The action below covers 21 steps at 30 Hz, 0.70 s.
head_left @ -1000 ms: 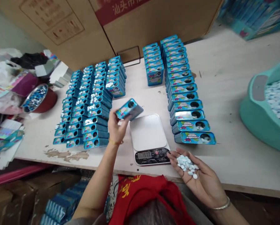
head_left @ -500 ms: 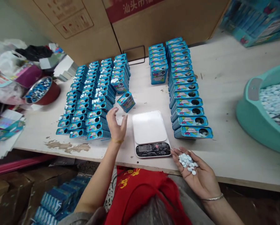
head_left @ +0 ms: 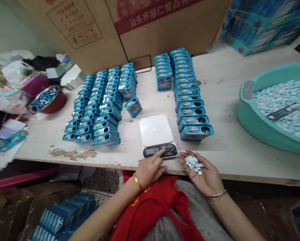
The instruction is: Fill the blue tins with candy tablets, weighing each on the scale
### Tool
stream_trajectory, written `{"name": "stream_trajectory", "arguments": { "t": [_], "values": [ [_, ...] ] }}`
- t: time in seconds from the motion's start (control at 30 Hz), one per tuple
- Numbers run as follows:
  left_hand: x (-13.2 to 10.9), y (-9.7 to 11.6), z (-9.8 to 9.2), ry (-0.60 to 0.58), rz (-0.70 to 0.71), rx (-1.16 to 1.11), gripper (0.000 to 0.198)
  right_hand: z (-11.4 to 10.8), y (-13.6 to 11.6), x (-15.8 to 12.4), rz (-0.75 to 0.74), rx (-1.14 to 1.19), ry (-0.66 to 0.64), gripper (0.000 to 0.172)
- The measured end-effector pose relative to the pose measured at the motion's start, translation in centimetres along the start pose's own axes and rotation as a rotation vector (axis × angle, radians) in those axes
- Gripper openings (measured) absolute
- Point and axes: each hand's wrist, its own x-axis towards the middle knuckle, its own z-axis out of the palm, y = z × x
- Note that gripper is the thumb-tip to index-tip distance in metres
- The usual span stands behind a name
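My left hand (head_left: pixel 150 171) reaches over the near edge of a white digital kitchen scale (head_left: pixel 156 130). Its index fingertip touches a button on the black panel; the thumb is apart, the other fingers loosely bent, and it holds nothing. On the scale's plate nothing lies. Palm up, my right hand (head_left: pixel 206 177) is cupped under a small heap of pale blue candies (head_left: pixel 194 163), just right of the scale's front corner. Behind the scale a single blue tin (head_left: pixel 133 107) stands turned at an angle, with an opening in its top.
Rows of blue tins (head_left: pixel 107 139) stand at left, many with candies at their openings. Another tin row (head_left: pixel 194 132) stands right of the scale. A turquoise basin (head_left: pixel 247 115) of candies holds metal tongs (head_left: pixel 283 112). A large cardboard box (head_left: pixel 165 36) stands behind.
My left hand has come from beside the left tins to the scale's panel, and its index finger now touches a button. My right hand still holds the candies. The whole view has shifted.
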Motion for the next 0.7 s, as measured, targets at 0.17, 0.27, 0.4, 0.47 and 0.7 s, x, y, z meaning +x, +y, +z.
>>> {"name": "stream_trajectory", "arguments": {
  "t": [0.17, 0.27, 0.4, 0.47, 0.7],
  "values": [
    [1.3, 0.9, -0.2, -0.172, -0.096, 0.197, 0.023, -0.2, 0.0, 0.0, -0.009, 0.010, -0.006, 0.023],
    [2.0, 1.9, -0.3, -0.329, -0.168, 0.314, 0.030, -0.3, -0.1, 0.2, -0.003, 0.013, 0.002, 0.024],
    [2.3, 2.5, -0.1, -0.427, -0.194, 0.379, 0.026, -0.2, -0.1, 0.4, 0.003, 0.008, -0.008, 0.025],
    [2.0, 2.4, -0.2, -0.414, -0.184, 0.355, 0.027, -0.2, 0.0, 0.4, 0.004, 0.000, -0.016, 0.025],
    [0.2, 1.9, -0.6, -0.163, -0.108, 0.217, 0.017, -0.6, 0.1, 0.2, -0.022, -0.014, -0.035, 0.025]
  ]
}}
